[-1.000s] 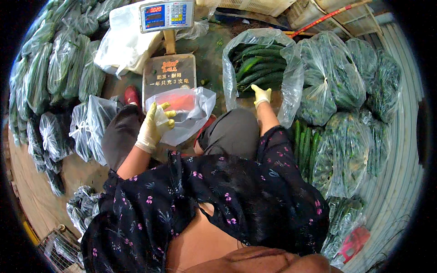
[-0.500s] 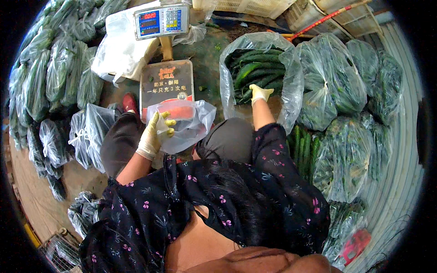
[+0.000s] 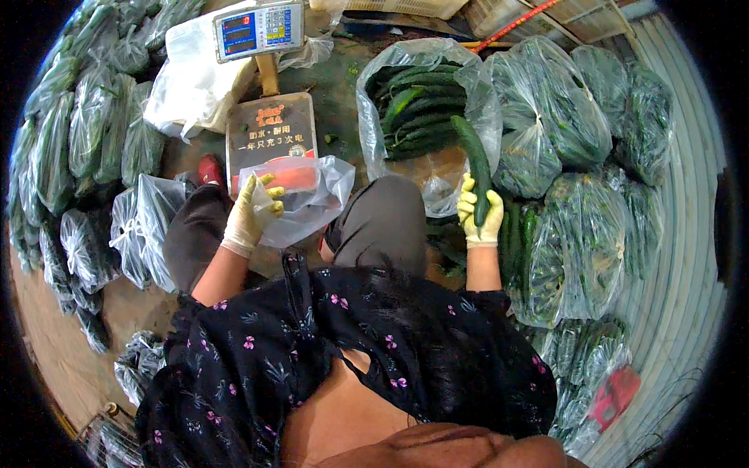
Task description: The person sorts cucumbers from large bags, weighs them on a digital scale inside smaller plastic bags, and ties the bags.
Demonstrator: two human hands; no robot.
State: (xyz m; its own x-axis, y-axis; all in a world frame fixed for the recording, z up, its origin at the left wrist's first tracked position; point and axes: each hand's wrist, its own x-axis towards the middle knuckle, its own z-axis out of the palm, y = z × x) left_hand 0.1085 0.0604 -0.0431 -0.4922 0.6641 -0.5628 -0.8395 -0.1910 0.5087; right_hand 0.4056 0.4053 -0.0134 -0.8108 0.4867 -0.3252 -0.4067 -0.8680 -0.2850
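My right hand point(image 3: 482, 214), in a pale glove with yellowish fingertips, is closed around the lower end of a long dark green cucumber point(image 3: 473, 152) and holds it upright. My left hand point(image 3: 248, 214), gloved alike, grips the edge of a clear plastic bag point(image 3: 320, 191). That bag hangs over the near end of a scale platform point(image 3: 261, 136) and looks flat. Beyond my right hand stands a large open plastic bag point(image 3: 370, 117) with many cucumbers point(image 3: 425, 97) stacked in its far part.
The scale's display panel point(image 3: 259, 31) rises on a post behind the platform. White plastic bags point(image 3: 191, 74) are stacked beside it. Tied bags of cucumbers point(image 3: 534, 129) crowd the right, along a corrugated wall point(image 3: 675, 226). More bagged vegetables point(image 3: 94, 117) lie at left. Crates point(image 3: 530, 23) stand at the back.
My right hand has come out of the large bag toward me, now with a cucumber in it. My left hand still holds the clear bag. The whole view has shifted slightly.
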